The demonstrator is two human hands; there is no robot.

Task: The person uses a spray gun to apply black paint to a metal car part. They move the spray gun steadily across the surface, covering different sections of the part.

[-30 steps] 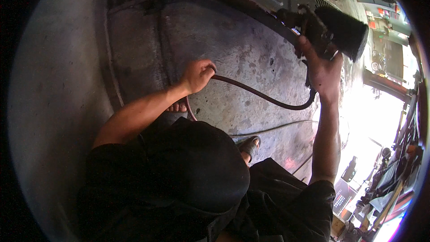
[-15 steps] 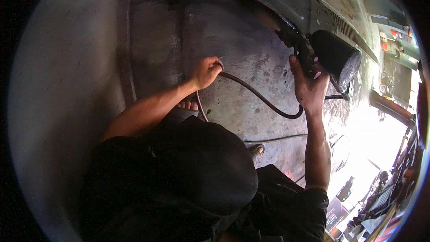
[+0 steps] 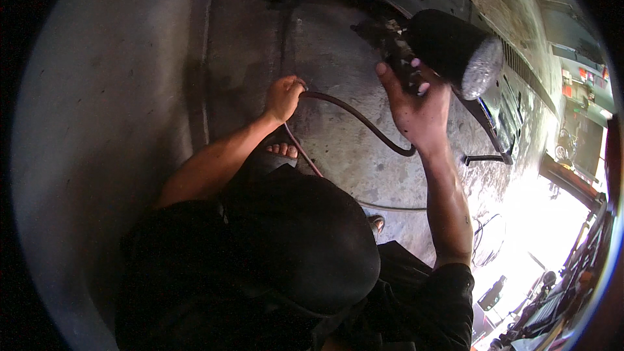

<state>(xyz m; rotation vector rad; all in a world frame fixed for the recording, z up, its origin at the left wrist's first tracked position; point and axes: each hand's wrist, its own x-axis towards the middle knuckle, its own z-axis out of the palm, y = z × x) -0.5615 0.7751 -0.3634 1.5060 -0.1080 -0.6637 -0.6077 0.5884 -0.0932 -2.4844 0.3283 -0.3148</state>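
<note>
My right hand [image 3: 422, 114] is wrapped round the grip of a dark, grimy spray gun. Its black cup [image 3: 445, 45], with a silvery end, juts out to the right of the hand. A dark reddish hose [image 3: 357, 116] sags in a curve from beside the right wrist over to my left hand [image 3: 284, 100]. The fingers of that hand are closed on the hose, which then drops toward my sandalled foot [image 3: 281, 151]. The gun's nozzle end is too dark to make out clearly.
Smooth grey panelling [image 3: 117, 91] rises at the left. A slotted dark panel [image 3: 526, 75] runs along the upper right, and a black metal bracket [image 3: 491, 158] stands near my right forearm. Another hose [image 3: 396, 208] lies on the stained floor. Clutter fills the bright lower right.
My right hand has swung the spray gun leftward and turned it, so the silvery end of its cup shows more. My left hand has shifted slightly left with the hose.
</note>
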